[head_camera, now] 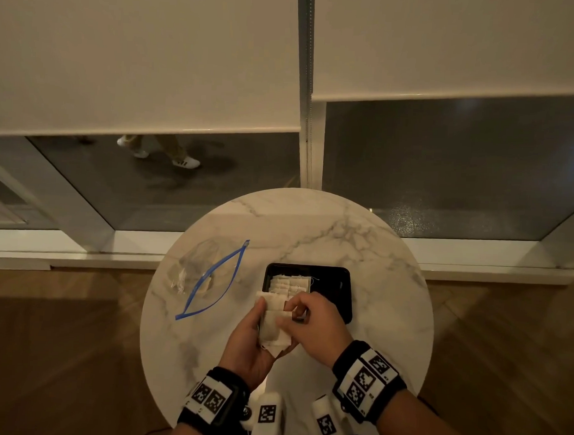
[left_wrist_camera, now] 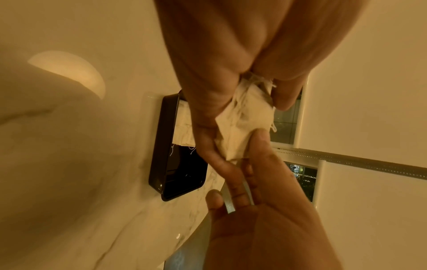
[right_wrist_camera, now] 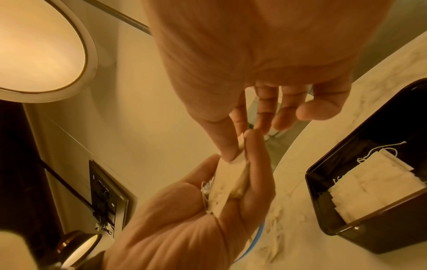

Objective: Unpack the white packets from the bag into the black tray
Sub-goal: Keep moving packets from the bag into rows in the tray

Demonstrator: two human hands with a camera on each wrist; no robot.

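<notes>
My left hand [head_camera: 267, 325] holds a small stack of white packets [head_camera: 274, 332] in its palm, just in front of the black tray [head_camera: 348, 295]. My right hand [head_camera: 294, 313] pinches the top packet [right_wrist_camera: 240, 146] of that stack between thumb and forefinger. The left wrist view shows the same stack [left_wrist_camera: 245, 124] clamped between my left thumb and fingers. Several white packets [head_camera: 289, 283] lie flat in the tray's left half; its right half is bare. The clear bag [head_camera: 210, 279] with a blue zip lies open to the left, with a few packets [head_camera: 179, 280] still inside.
Everything sits on a small round marble table [head_camera: 328, 225] whose edge is close on all sides. Two white marker blocks [head_camera: 267, 413] stand at the near edge. Beyond the table are a window sill and a wooden floor.
</notes>
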